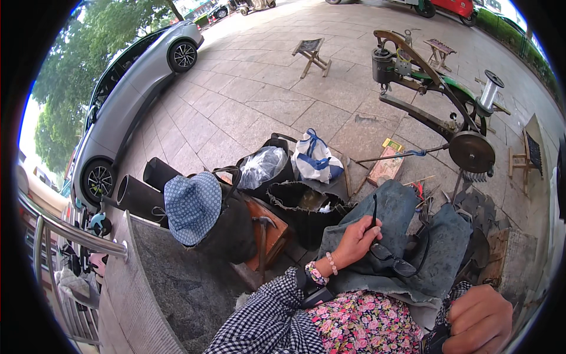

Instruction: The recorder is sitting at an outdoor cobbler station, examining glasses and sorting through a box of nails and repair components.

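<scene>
My left hand (356,239) pinches one temple arm of a pair of dark-framed eyeglasses (383,255). Their lenses hang over a worn blue-grey cloth (345,251) that covers my lap. At the lower right, close to the camera, my right hand (480,321) is curled into a fist; the inside of its fingers is hidden. A pink floral apron (365,315) shows below the cloth, between my checked sleeves. Left of my left hand, a hammer (262,236) leans by a reddish-brown box (277,221).
A blue patterned hat (193,207) rests on a dark bag (233,233). Ahead are an open black bag (306,200) and a blue-and-white bag (317,156). A hand-cranked sewing machine (436,88) stands at right. Folding stools (312,54), a metal railing (82,236) and a silver car (130,88) lie farther out.
</scene>
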